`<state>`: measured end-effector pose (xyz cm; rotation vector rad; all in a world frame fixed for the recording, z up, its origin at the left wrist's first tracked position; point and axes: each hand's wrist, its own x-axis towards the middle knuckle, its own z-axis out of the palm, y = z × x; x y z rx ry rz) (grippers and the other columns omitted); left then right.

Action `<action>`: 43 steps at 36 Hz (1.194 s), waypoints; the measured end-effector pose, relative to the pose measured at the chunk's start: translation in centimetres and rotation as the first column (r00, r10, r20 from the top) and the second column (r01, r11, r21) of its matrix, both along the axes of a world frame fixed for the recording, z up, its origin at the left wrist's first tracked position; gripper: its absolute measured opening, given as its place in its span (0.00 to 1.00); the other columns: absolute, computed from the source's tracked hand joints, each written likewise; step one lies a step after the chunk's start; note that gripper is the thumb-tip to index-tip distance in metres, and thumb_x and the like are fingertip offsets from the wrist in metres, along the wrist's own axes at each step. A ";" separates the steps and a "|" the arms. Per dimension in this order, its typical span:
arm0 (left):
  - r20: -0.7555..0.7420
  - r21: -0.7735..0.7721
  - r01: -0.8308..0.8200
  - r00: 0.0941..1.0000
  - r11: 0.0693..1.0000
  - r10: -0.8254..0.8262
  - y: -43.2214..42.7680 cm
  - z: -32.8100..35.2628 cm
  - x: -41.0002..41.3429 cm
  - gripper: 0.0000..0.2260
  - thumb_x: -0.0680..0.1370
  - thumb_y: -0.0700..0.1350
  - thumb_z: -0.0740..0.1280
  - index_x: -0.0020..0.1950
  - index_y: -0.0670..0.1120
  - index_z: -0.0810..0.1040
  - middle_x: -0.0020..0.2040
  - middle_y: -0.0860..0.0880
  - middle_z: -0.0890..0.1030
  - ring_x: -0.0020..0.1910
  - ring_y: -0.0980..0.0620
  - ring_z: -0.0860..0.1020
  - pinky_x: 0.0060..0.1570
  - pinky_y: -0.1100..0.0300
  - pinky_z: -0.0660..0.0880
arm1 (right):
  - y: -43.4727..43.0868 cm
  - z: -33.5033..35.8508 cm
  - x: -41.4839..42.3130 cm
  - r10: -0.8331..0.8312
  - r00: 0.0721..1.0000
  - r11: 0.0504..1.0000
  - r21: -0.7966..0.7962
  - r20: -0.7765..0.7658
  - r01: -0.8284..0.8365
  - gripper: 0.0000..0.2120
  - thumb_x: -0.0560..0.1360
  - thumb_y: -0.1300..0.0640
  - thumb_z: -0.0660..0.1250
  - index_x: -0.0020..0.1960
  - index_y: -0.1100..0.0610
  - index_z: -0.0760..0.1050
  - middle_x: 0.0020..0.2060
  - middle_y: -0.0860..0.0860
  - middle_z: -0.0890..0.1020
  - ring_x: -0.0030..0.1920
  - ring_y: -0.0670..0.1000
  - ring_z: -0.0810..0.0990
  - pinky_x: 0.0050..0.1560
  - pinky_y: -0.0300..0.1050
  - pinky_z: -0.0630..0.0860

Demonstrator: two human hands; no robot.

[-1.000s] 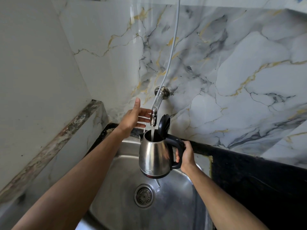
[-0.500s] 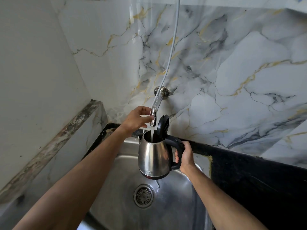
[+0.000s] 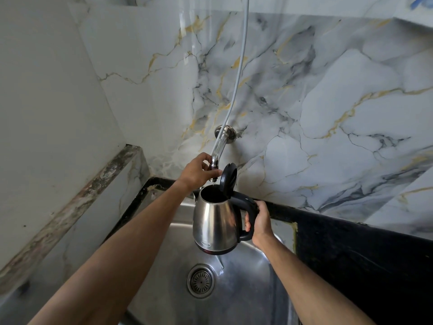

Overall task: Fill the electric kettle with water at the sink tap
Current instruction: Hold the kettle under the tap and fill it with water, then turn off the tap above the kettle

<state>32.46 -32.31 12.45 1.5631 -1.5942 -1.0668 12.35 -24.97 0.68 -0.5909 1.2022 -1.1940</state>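
Observation:
A stainless steel electric kettle (image 3: 214, 222) with a black handle hangs above the sink (image 3: 236, 299), its black lid (image 3: 229, 179) flipped up. My right hand (image 3: 260, 221) grips the handle. The chrome tap (image 3: 218, 151) juts from the marble wall straight over the kettle's mouth. My left hand (image 3: 196, 171) is closed around the tap's lower end. Only a small drip shows under the spout. The inside of the kettle is dark; I cannot tell the water level.
The round drain (image 3: 201, 281) lies below the kettle. A black countertop (image 3: 363, 259) runs along the right of the sink. A stained marble ledge (image 3: 77, 202) borders the left. A grey hose (image 3: 239, 73) hangs down the wall to the tap.
My left hand went from open beside the tap to closed around its end. The stream of water into the kettle has shrunk to a drip. The kettle stays in place.

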 end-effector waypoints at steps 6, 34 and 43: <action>0.041 -0.007 -0.061 0.997 0.998 0.062 0.3 -0.2 -0.4 0.20 0.73 0.51 0.76 0.58 0.44 0.75 0.36 0.51 0.81 0.34 0.58 0.80 0.40 0.57 0.74 | 0.4 0.2 -0.4 -0.006 1.000 1.000 -0.002 -0.009 0.006 0.25 0.77 0.48 0.56 0.25 0.56 0.72 0.17 0.52 0.68 0.18 0.50 0.63 0.19 0.39 0.60; 0.263 -0.199 0.417 0.894 0.887 -0.362 18.4 -1.7 -9.8 0.22 0.78 0.50 0.59 0.69 0.44 0.76 0.79 0.43 0.61 0.80 0.46 0.56 0.78 0.48 0.51 | 15.5 4.5 -12.3 -0.225 0.971 0.970 -0.110 -0.083 0.216 0.23 0.76 0.51 0.55 0.24 0.58 0.70 0.17 0.53 0.68 0.15 0.50 0.61 0.16 0.38 0.55; 0.371 -0.182 0.533 0.815 0.826 -0.445 22.1 0.5 -16.3 0.26 0.74 0.51 0.55 0.72 0.51 0.75 0.82 0.49 0.54 0.81 0.46 0.45 0.75 0.34 0.48 | 19.7 5.0 -18.4 -0.305 0.950 0.945 -0.140 -0.060 0.295 0.22 0.74 0.49 0.56 0.25 0.58 0.69 0.17 0.53 0.67 0.15 0.49 0.61 0.16 0.37 0.54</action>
